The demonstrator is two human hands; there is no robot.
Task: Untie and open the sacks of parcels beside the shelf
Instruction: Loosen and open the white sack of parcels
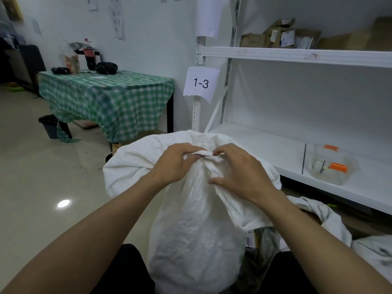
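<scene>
Two white woven sacks (197,219) (318,211), a possible third at the right edge; one white metal shelf unit (297,54); one paper label marked 1-3 (201,82); one green-checked bench (106,96); two black plastic bags (60,70) (107,67); one dark cola bottle (89,56); one dark bucket (49,127); one clear plastic tub (339,178); two orange clips (331,147) (338,167).

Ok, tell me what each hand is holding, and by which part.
Both hold the white sack at its gathered, tied neck: the left hand grips the bunched cloth there, and the right hand pinches it from the other side.

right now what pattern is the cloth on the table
The tablecloth is green-and-white check; head view.
</scene>
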